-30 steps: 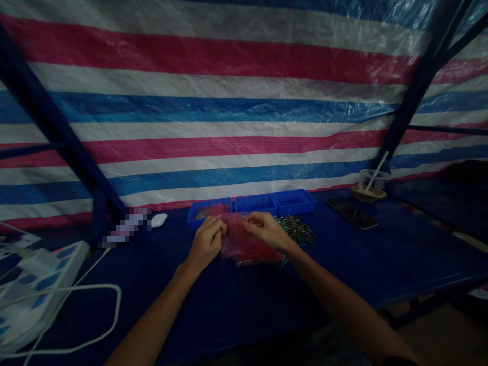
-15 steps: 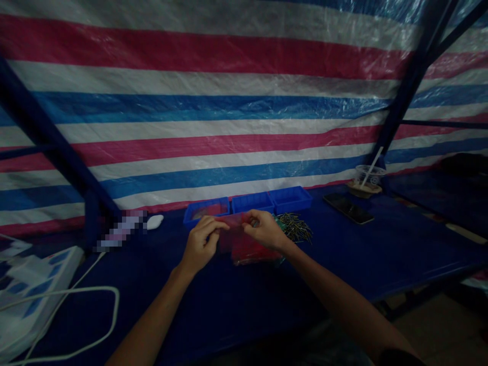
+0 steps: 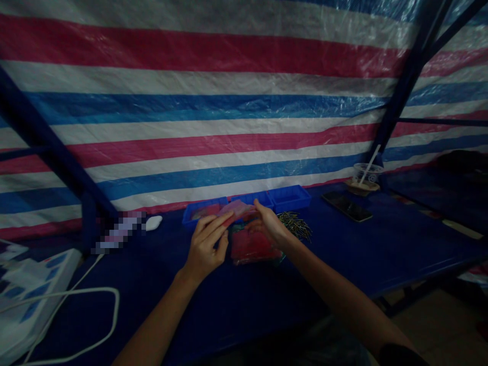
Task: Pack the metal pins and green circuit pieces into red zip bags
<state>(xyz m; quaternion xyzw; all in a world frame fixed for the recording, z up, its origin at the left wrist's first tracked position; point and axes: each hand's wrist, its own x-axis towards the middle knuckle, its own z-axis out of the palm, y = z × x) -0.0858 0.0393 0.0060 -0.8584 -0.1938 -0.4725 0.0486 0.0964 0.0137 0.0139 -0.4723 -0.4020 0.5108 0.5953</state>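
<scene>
A small, thin pinkish-red plastic bag (image 3: 235,207) is pinched in my left hand (image 3: 208,247), whose fingers lie over its left end. At the bag's right end is my right hand (image 3: 269,221), with thumb and fingers apart; whether a fingertip touches the bag is hard to make out in the dim light. Beneath both hands, a stack of red plastic bags (image 3: 252,248) lies on the dark blue table (image 3: 213,310). To the right of my right hand is a heap of thin metal screws or nails (image 3: 296,226).
Behind the hands stand three blue bins: the left bin (image 3: 187,215) with reddish contents, the middle bin (image 3: 263,197) and the right bin (image 3: 290,197). A phone (image 3: 346,206) and a plastic cup with a straw (image 3: 366,175) are farther right. At left lie a white case (image 3: 153,222), a power strip (image 3: 49,284) and a cable (image 3: 114,315).
The bag was stretched between both hands; now it tilts up in my left hand. My right fingers have spread from their pinch.
</scene>
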